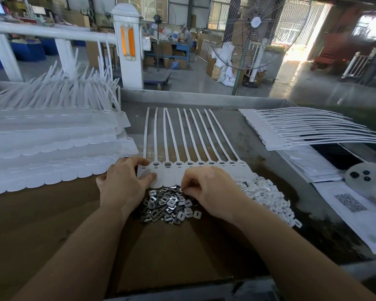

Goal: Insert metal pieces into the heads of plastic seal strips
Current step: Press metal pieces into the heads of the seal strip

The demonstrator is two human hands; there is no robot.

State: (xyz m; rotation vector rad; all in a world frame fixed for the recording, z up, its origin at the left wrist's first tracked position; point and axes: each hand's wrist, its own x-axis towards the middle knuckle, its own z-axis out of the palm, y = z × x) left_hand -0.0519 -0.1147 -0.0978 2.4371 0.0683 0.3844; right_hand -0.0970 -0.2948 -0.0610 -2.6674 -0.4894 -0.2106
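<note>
With the left hand (126, 181) pressing flat on the strip (195, 170) heads before the clips (165, 203) pile, the right hand (208, 187) curls over that pile, its pinch hidden, so a clip could drop or seat crooked

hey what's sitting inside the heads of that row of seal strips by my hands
Shiny metal pieces show in the head slots of the row of seal strips. The leftmost head is covered by the left hand, so that one is unclear.
</note>
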